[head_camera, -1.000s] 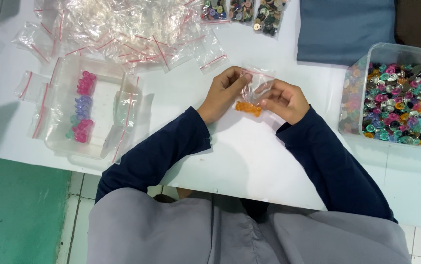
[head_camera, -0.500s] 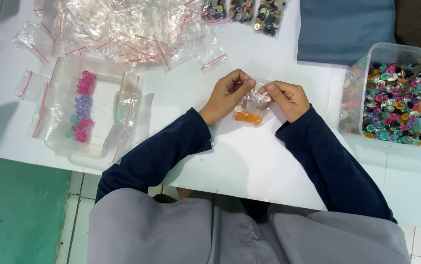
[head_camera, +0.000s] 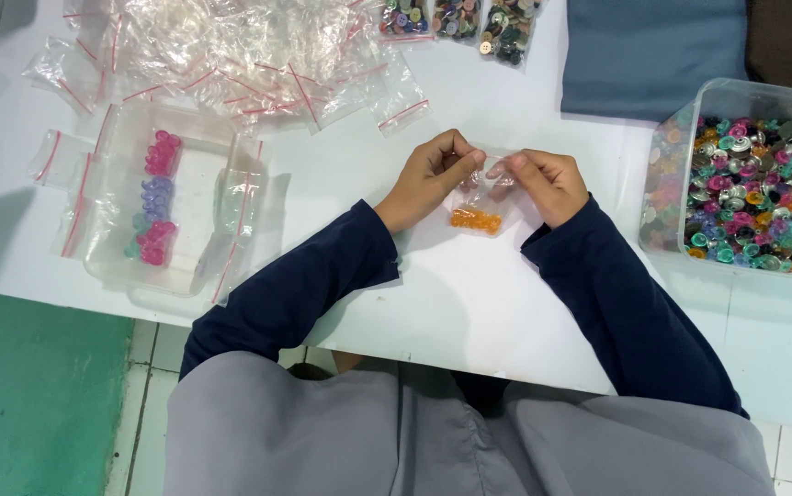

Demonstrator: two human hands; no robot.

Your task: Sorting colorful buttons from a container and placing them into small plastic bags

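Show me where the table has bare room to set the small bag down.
Bare table lies between the sleeves, below the bag pinched by left hand and right hand. Crowded: empty bags at the top, tray left, button bin right.

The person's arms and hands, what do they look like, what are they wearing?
Both arms are covered by long dark navy sleeves that end at the wrists. The left hand and the right hand are bare: no gloves, and no rings, watch or bracelets show. Lower down, grey fabric covers the lap.

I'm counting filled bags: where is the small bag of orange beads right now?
In the head view, centre table: the small bag of orange beads is pinched at its top by left hand and right hand.
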